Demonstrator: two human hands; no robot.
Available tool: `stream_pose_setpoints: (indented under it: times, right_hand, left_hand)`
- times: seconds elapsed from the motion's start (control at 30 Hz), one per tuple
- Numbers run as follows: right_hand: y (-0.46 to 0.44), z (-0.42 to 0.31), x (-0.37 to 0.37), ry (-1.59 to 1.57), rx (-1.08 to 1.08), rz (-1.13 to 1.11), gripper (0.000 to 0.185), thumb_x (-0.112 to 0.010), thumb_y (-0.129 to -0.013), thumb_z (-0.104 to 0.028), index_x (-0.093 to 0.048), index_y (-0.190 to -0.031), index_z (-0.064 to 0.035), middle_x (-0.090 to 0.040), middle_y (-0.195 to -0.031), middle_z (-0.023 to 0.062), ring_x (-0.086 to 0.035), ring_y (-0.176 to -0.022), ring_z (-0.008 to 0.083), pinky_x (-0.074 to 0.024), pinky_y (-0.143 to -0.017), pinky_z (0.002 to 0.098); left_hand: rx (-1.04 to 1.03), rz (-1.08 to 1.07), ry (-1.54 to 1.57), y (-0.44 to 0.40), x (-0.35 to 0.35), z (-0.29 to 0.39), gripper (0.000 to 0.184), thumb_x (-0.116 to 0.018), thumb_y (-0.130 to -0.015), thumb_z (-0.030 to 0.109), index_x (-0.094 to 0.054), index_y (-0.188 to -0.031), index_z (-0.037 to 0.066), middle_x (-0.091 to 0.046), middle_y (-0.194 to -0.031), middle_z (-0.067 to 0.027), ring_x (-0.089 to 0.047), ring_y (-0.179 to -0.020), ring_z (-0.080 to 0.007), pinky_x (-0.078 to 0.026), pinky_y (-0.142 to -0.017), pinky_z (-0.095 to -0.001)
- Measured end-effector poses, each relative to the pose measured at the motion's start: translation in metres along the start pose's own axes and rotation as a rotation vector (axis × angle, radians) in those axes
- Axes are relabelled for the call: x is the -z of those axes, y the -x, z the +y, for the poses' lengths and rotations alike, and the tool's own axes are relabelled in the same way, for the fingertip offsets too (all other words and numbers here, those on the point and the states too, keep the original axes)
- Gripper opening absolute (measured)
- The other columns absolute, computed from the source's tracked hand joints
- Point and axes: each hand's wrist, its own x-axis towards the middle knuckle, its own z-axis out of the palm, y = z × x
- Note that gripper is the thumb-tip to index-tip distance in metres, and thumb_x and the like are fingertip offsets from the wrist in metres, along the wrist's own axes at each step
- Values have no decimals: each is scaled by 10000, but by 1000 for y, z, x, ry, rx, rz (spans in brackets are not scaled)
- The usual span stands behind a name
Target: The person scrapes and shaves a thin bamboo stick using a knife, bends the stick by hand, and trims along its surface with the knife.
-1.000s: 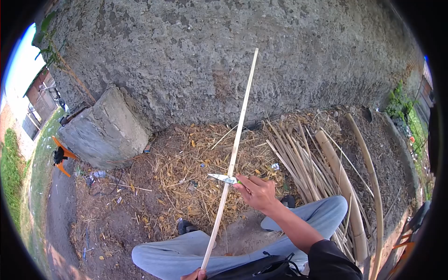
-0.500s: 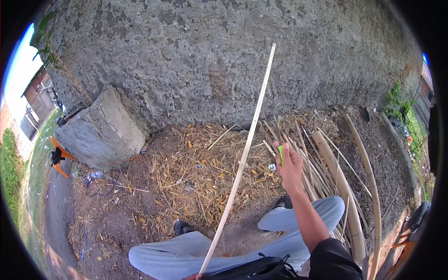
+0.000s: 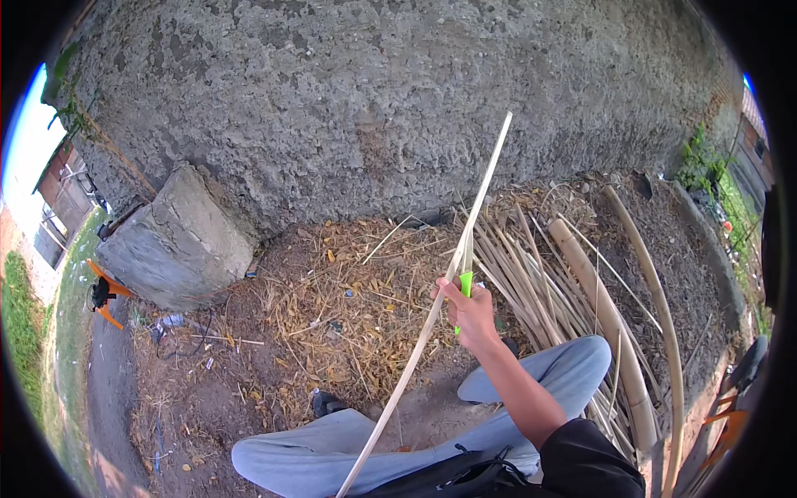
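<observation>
A long, pale bamboo strip slants up from the bottom edge across my lap, its far tip in front of the wall. My right hand is closed around the bright green handle of a knife. The knife's blade points upward, lying against or very close to the strip's middle. The thumb of that hand reaches the strip just below the blade. My left hand is out of sight; the strip's near end runs off the bottom of the view.
A pile of split bamboo strips lies to my right, beside a thick bamboo pole and a thin curved pole. A rough wall rises ahead, with a concrete block at left. Dry leaves and shavings cover the ground.
My right hand has moved left with the knife, from beside the pile onto the strip. The strip's tip has dropped lower and shifted right. My left fingertips have slipped out of view.
</observation>
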Motion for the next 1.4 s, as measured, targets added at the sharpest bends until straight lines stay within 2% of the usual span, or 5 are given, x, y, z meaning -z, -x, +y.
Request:
stream_pose_setpoints:
  times: [0.27,0.43,0.73,0.9,1.4]
  right_hand:
    - [38,26,-27,-40,-85,37,171,-714,-925,-176,-682,-910,-9,-712,-782,83,-318,-398,14,-215,-367,221]
    - [68,41,-51,-63,-86,89,163,-742,-894,-161,-685,-861,-12,-718,-788,91,-336,-396,16,-226,-358,222]
    - [95,65,-51,7,-88,-33,154,-744,-886,-115,-691,-787,-10,-728,-788,101,-360,-423,1,-212,-384,224]
    - [106,88,-50,36,-121,-98,163,-755,-885,-134,-710,-807,2,-729,-783,89,-415,-450,20,-264,-399,243]
    - [127,112,13,1040,758,-500,388,-729,-890,-325,-673,-1163,-55,-632,-701,74,-631,-545,281,-484,-438,408]
  left_hand:
    - [-220,223,-388,-16,20,98,559,-698,-887,245,-527,-1358,-2,-557,-1333,-276,-531,-1242,-447,-447,-1029,-473]
    - [-447,330,-496,-62,-15,142,550,-693,-903,224,-507,-1373,8,-528,-1368,-258,-527,-1224,-468,-455,-1014,-483]
    - [-262,193,-457,-80,-31,156,517,-698,-910,263,-525,-1362,81,-653,-1180,-213,-672,-906,-420,-545,-731,-485]
    - [-551,299,-252,-101,-47,146,217,-653,-936,96,-682,-1114,-24,-637,-718,-95,-577,-586,-100,-470,-547,-270]
    - [-149,-60,150,-100,-61,108,373,-582,-1013,211,-605,-1350,52,-476,-668,49,-408,-622,-29,-359,-542,-228]
